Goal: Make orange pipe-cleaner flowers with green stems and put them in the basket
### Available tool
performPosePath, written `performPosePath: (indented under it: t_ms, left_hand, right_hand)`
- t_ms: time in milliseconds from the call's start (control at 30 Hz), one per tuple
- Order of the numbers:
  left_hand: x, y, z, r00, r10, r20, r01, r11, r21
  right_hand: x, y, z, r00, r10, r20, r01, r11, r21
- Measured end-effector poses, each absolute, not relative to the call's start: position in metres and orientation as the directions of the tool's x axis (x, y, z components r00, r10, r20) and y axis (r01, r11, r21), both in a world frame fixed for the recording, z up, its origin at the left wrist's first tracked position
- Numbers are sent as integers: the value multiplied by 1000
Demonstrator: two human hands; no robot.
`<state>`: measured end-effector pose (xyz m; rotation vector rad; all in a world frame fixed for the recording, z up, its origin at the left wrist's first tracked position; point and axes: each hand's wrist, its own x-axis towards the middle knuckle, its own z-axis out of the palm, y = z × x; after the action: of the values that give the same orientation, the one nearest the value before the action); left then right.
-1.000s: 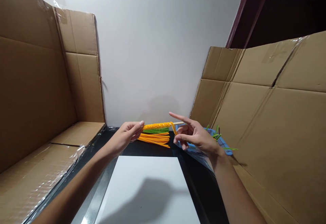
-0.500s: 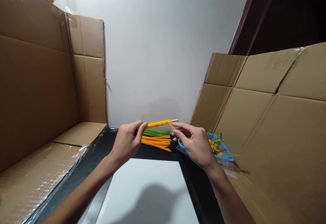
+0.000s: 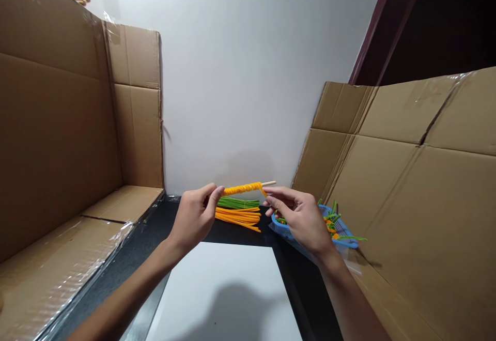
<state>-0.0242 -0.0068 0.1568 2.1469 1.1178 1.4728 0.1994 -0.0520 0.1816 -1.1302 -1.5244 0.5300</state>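
"How many sticks?"
"One stick (image 3: 268, 183), held above the surface (image 3: 155, 227), one orange stem (image 3: 244, 188) coiled round it. The left hand's (image 3: 196, 214) grip pinches the stick's coiled part; the right hand's (image 3: 304, 222) pinches the stem's loose end."
"Beyond?"
"One green bundle (image 3: 239, 203), one orange bundle (image 3: 238, 216), one basket (image 3: 282, 229) holding green and orange pieces (image 3: 330, 226)."

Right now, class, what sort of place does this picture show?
Probably a makeshift craft corner: cardboard panels stand on both sides, orange strips lie beside green strips, and a blue basket holds green and orange pieces.
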Motion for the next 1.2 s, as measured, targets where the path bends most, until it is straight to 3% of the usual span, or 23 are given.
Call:
performPosePath:
  t_ms: [100,233,467,633,867,1200]
  left_hand:
    - [-20,-7,159,222,829,513,139,-547,825]
    - [-20,-10,164,386,818,426,-97,-423,901]
    - [-36,-14,174,605,715,350,-71,-389,919]
    - [-39,-7,174,509,798,323,-99,-318,943]
    - [-37,-8,172,432,844,318,-147,-282,948]
    - [-32,-7,169,535,824,185,-265,-45,963]
  right_hand:
    - [201,-47,181,51,883,466,270,437,-858]
    - [209,-41,181,-67,910,410,208,414,-886]
    - [222,-54,189,-316,900,300,218,377,-900]
    - [215,-58,185,-225,857,463,202,506,-838]
    - [214,-55,183,-230,854,467,216,513,-831]
    - [204,-57,181,-137,820,556,203,572,-794]
